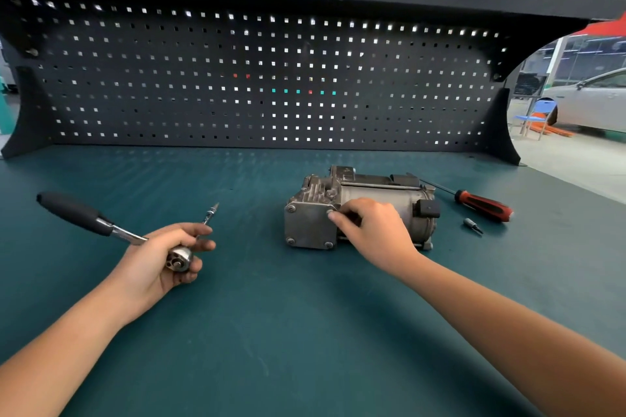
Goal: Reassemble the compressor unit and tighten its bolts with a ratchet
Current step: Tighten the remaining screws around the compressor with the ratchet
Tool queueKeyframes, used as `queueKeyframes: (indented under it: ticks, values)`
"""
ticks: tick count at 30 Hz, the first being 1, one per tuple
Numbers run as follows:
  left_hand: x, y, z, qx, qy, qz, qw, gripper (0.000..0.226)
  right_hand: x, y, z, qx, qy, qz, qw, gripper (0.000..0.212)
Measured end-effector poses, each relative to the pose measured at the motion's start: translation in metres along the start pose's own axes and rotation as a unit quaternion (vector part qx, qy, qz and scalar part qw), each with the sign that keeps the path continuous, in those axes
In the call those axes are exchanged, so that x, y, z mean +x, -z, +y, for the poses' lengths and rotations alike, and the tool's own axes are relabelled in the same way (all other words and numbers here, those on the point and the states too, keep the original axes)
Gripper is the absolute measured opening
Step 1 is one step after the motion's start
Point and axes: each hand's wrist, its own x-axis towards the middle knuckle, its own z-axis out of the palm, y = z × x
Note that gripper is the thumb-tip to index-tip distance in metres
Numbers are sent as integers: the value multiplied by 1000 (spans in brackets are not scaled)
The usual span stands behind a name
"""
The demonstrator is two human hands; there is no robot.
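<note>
Lying on the green desk (pixel 271 315), right of centre, the compressor unit (pixel 379 191) has its long axis running left to right. Its square end plate (pixel 306 227) faces left, slightly toward the person.

The right grip (pixel 376 230) rests against that end, fingers curled. Thumb and forefinger appear to pinch the upper-right bolt (pixel 329 211). Three further bolt heads show at the other corners of the plate.

The left grip (pixel 159 257) is closed round the head of the ratchet (pixel 101 223) and is well apart from the unit, to its left. The black handle runs away to the far left. The fitted bit (pixel 210 213) points to the far right and is not in line with the plate.

Judgement: the bolts look hand-started, and tightening is not yet begun. The next move turns on carrying the ratchet rightward and swinging the bit square onto the plate's left-facing bolts. The left grip is the nearer to that face.

A red-handled screwdriver (pixel 484 205) and a loose bit (pixel 472 225) lie to the right of the unit.
</note>
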Motion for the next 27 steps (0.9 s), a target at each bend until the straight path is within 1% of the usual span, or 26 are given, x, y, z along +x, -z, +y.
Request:
queueKeyframes:
  ticks: [5, 8, 10, 11, 13, 15, 17, 18, 19, 20, 21, 22, 23, 24, 25, 26, 27]
  values:
    - [-9, -7, -4, 105, -43, -21, 993, 30, -2, -4, -2, -26, 26, -1, 999, 33]
    - [-14, -11, -5, 109, -46, -31, 992, 29, -3, -5, -3, -100, 66, 11, 993, 33]
    - [-16, -14, -6, 109, -50, -34, 992, 29, -4, -2, -8, -161, 114, 24, 980, 24]
    - [-18, -14, -5, 113, -55, -36, 991, 29, -6, 0, -12, -176, 127, 42, 975, 24]
    - [-22, -16, -5, 120, -64, -40, 990, 31, -7, 1, -14, -192, 135, 69, 969, 30]
    - [-28, -20, -3, 114, -75, -44, 990, 33, -7, 3, -13, -184, 128, 30, 974, 25]
    - [-37, -30, 0, 97, -86, -61, 990, 34, -10, 3, -7, -161, 106, -4, 981, 31]
    - [-43, -36, 0, 84, -90, -75, 990, 35, -13, 2, -5, -136, 94, -7, 986, 34]
    - [-48, -44, 1, 75, -91, -90, 989, 35, -17, 3, -6, -109, 72, -13, 991, 34]
    - [-54, -52, 0, 71, -89, -107, 988, 34, -19, 3, -9, -71, 28, -32, 997, 34]
    - [-59, -60, -1, 73, -84, -124, 986, 34, -20, 5, -13, 3, -28, -56, 998, 35]
    - [-65, -68, -2, 75, -78, -141, 984, 31, -20, 6, -18, 135, -102, -68, 983, 36]
    - [-70, -75, -3, 76, -69, -157, 982, 26, -20, 6, -23, 269, -176, -79, 943, 34]
    - [-75, -82, -5, 78, -59, -169, 981, 25, -20, 4, -28, 389, -240, -92, 884, 31]
    - [-78, -87, -7, 81, -48, -176, 980, 29, -21, 4, -32, 477, -282, -100, 826, 28]
    - [-81, -91, -9, 84, -42, -176, 980, 32, -23, 2, -35, 530, -304, -105, 785, 23]
    - [-81, -95, -12, 88, -38, -171, 981, 30, -24, 1, -36, 564, -314, -110, 756, 19]
